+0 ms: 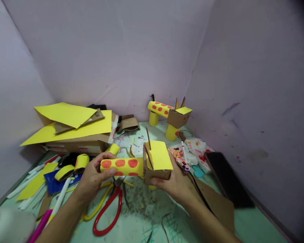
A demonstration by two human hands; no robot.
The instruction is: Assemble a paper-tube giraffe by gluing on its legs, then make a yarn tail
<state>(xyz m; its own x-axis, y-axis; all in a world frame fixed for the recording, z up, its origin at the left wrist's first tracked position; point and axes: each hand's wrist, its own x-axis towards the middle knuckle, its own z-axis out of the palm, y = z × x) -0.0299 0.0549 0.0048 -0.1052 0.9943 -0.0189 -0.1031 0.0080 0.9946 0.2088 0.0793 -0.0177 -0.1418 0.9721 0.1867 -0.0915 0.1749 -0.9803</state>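
Observation:
Between my hands is a cardboard animal figure: a yellow paper tube body [126, 166] with orange-red spots, joined to a small cardboard box head [157, 174] topped with yellow paper and brown pointed ears. My left hand [97, 172] is wrapped round the tube's left end, thumb in front. My right hand [171, 179] grips the box head from its right side, thumb along the lower front. Part of a yellow leg shows under the head. Just below the tube lie red-handled scissors [119, 195].
A similar finished-looking figure [177, 118] stands at the back right. Yellow sheets [66, 114] lie on a cardboard box at the left. Markers and yellow paper rings [81, 162] lie left. A black phone [228, 179] and a cardboard sheet [218, 206] are right. Walls enclose the table.

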